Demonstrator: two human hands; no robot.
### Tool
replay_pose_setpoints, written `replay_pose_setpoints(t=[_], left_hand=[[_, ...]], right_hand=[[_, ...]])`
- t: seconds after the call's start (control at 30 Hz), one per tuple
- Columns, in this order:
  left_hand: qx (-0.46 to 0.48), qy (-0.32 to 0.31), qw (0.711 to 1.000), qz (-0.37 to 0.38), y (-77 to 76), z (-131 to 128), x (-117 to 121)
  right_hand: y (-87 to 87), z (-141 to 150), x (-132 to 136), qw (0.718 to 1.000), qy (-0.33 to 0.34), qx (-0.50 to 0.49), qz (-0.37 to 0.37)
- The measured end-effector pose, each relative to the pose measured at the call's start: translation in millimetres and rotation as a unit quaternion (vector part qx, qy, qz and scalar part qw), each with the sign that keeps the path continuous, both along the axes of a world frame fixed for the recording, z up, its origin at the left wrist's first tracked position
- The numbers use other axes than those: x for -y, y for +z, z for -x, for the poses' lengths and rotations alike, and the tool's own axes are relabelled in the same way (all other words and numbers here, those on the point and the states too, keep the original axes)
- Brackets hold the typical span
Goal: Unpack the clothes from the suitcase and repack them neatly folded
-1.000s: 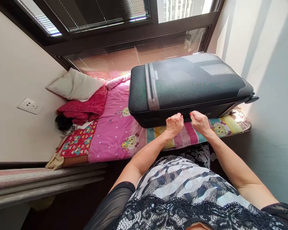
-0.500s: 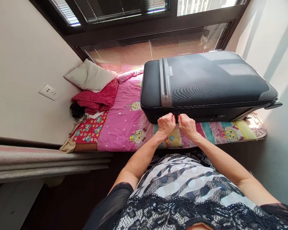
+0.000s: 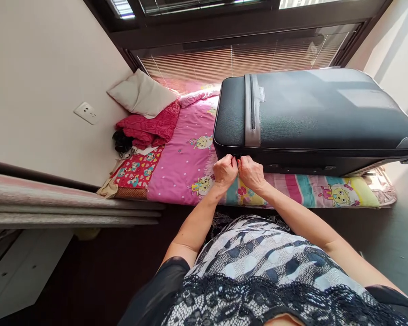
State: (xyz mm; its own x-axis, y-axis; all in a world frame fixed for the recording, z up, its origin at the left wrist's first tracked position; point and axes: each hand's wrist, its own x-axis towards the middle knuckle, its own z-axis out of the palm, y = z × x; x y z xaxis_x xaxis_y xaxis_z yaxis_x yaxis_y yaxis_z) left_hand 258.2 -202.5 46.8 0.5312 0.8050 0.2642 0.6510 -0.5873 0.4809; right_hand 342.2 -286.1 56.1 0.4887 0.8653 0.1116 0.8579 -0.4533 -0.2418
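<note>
Fingerwork at the seam: left hand (image 3: 225, 171) and right hand (image 3: 250, 172) pinched narrow, contents hidden, against the suitcase (image 3: 302, 113), lying on bedding (image 3: 168, 174); any next pull looks to want steady tension. Blinds (image 3: 207, 65) beyond.

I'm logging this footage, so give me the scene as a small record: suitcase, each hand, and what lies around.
Suitcase: dark, lying on patterned bedding
Left hand: fingers curled at suitcase's near side
Right hand: same, close beside it
Held part: hidden by fingers
Beyond bedding's left end: wall socket
On bedding: pale pillow, red cloth
</note>
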Motion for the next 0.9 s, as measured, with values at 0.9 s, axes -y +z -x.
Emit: replay_pose_setpoints(t=[0.9], left_hand=[[0.043,-0.033,0.991,0.120,-57.4,51,9]], right_hand=[[16.2,-105,85,0.521,-0.329,-0.600,-0.510]])
